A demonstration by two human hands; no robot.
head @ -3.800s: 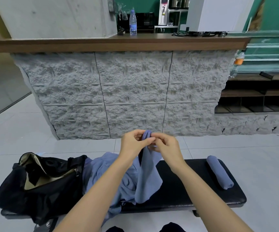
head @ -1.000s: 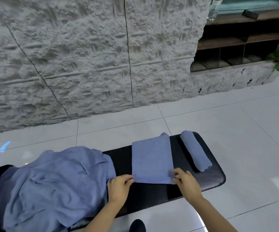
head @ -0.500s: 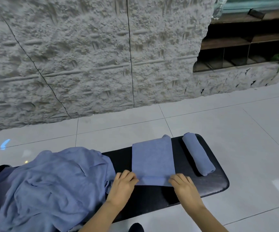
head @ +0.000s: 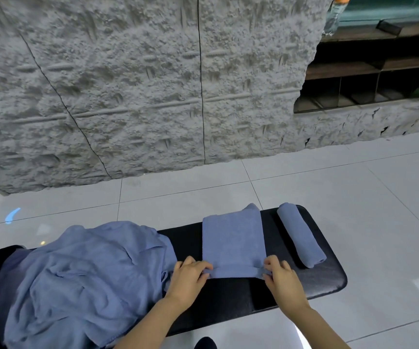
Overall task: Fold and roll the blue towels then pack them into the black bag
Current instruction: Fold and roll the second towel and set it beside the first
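My left hand and right hand pinch the near corners of the folded towel at the middle of the bench, fingers curled over its turned-up edge. A rolled towel lies toward the bench's right end, and a towel heap covers its left.

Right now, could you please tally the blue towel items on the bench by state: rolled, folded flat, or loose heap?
Rolled towel: 1
Folded towel, gripped by left hand and right hand: 1
Loose heap, towels inside uncountable: 1
Total: 3
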